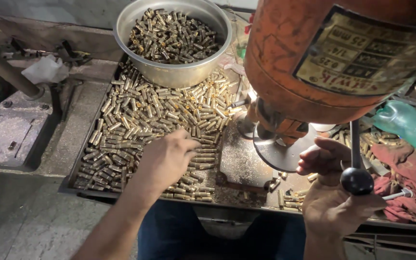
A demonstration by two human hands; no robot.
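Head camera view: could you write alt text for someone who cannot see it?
A person's left hand reaches into a tray of small brass tubes, while the right hand rests by a black-knobbed lever under an orange machine. A metal bowl of more tubes stands behind.

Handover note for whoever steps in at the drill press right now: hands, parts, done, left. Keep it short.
Left hand: reaching into the flat tray, fingertips on the loose brass pieces; whether it has pinched one cannot be told.
Right hand: at the feed lever, behind its black knob, fingers curled near the round press table.
Parts: most brass pieces lie spread in the tray; a steel bowl standing at its far end is heaped with more. A few lie scattered by the right hand.
Done: cannot tell which pile is processed.
Left: the tray is full of pieces.
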